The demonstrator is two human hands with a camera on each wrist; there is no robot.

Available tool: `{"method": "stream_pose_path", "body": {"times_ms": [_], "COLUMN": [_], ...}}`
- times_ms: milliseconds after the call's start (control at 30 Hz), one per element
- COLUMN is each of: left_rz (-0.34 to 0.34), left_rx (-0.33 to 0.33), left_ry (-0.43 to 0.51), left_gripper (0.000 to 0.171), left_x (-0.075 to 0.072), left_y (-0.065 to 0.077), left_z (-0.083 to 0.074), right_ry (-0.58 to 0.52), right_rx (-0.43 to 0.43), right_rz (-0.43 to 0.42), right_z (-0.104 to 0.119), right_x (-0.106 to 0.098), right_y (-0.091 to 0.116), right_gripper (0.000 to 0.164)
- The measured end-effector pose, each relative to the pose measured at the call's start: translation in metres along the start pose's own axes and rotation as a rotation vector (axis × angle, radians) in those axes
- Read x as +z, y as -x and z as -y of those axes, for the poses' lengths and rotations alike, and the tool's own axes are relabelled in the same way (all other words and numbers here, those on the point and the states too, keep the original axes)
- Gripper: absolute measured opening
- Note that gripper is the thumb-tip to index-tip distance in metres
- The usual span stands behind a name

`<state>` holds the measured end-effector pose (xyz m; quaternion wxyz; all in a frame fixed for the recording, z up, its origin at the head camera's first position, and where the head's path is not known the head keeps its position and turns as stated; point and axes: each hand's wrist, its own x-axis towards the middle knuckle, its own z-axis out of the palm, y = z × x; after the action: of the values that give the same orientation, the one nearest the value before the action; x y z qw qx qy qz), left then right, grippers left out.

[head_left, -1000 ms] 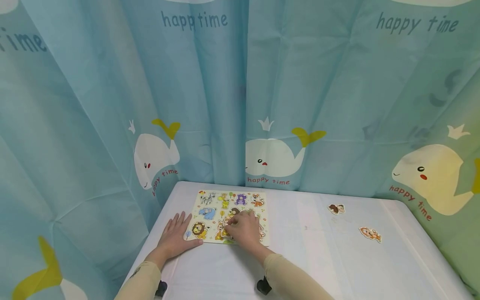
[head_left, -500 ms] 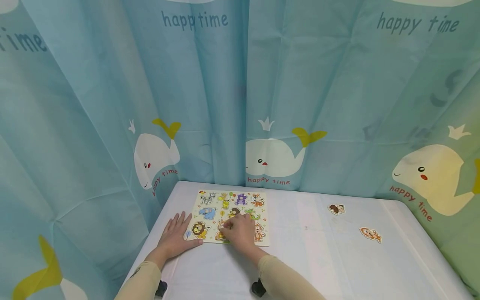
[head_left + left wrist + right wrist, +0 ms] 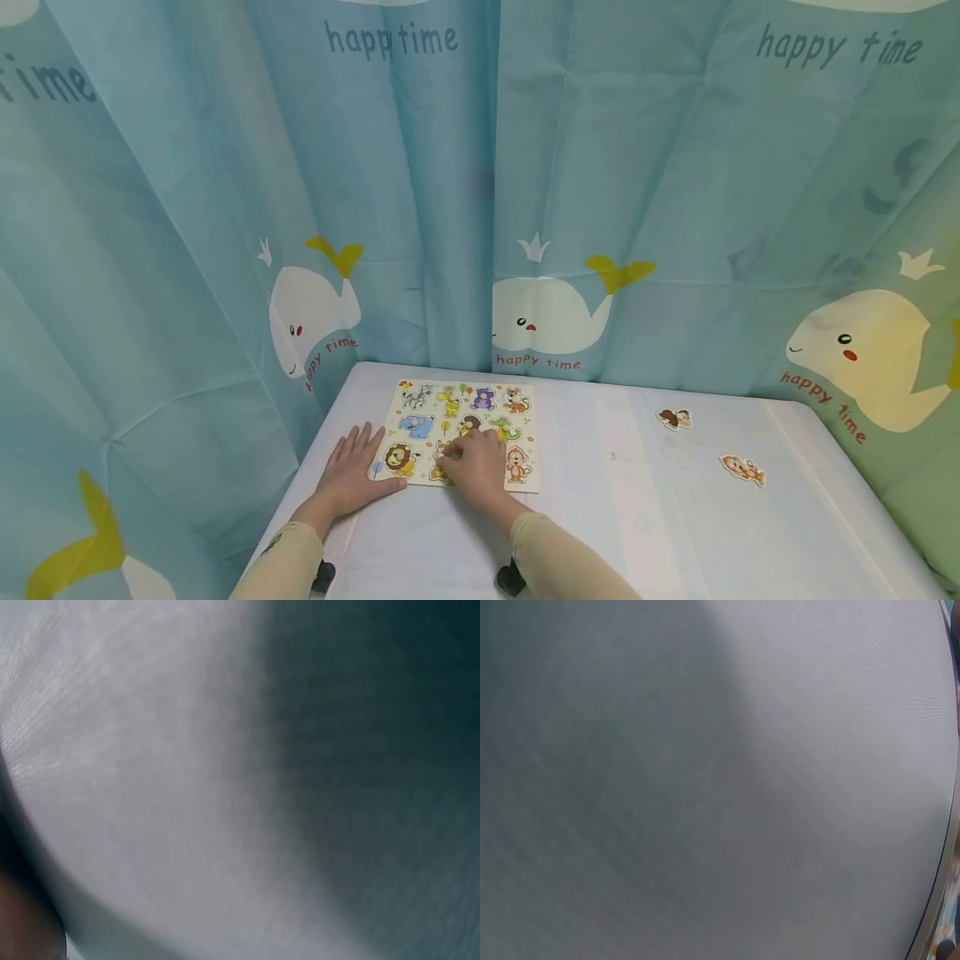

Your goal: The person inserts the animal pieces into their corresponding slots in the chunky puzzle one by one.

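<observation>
A cream-coloured animal puzzle board lies on the table in the head view. My right hand is over its lower middle, thumb and forefinger pinching an orange animal puzzle piece beside the lion picture. The hand covers most of that piece and part of the board. My left hand lies flat with fingers spread at the board's left side, its thumb touching the lower left corner. Both wrist views show mostly blurred tabletop.
Two loose puzzle pieces lie on the right of the table: a brown one farther back and an orange one nearer. A blue whale-print curtain hangs behind the white-covered table.
My right hand has moved slightly left and down on the board, bringing the puzzle piece onto the spot beside the lion. The monkey picture is uncovered. The left hand has stayed put.
</observation>
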<state>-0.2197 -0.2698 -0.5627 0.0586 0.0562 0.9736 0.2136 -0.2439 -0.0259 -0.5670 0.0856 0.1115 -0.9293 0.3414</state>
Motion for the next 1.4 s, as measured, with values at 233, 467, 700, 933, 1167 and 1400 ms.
{"method": "stream_pose_path", "body": {"times_ms": [233,467,700,933,1167,1400], "left_rz": [0.004,0.003,0.001,-0.027,-0.011,-0.026], "left_rx": [0.001,0.003,0.002,0.020,0.011,0.022], "left_ry": [-0.014,-0.010,-0.005,0.015,0.019,0.031], "left_gripper": [0.115,0.114,0.114,0.114,0.115,0.115], "left_x": [-0.0019,-0.0020,-0.0017,0.0012,-0.0008,0.0011], "left_y": [0.0020,0.0020,0.0015,0.0003,0.0010,0.0008], "left_z": [-0.0017,-0.0015,-0.0015,0.0003,0.0000,-0.0001], "right_ry": [0.001,0.007,0.008,0.010,0.012,0.009], "right_rx": [0.006,0.002,0.003,0.005,0.007,0.009], "right_rz": [-0.022,-0.039,-0.045,-0.049,-0.048,-0.049], "right_z": [-0.0014,-0.0012,0.0000,0.0010,0.0013,0.0018], "right_x": [0.0032,0.0038,0.0037,0.0031,0.0024,0.0023], "right_y": [0.0000,0.0006,0.0006,0.0007,0.0011,0.0021], "right_gripper": [0.011,0.011,0.011,0.011,0.011,0.011]}}
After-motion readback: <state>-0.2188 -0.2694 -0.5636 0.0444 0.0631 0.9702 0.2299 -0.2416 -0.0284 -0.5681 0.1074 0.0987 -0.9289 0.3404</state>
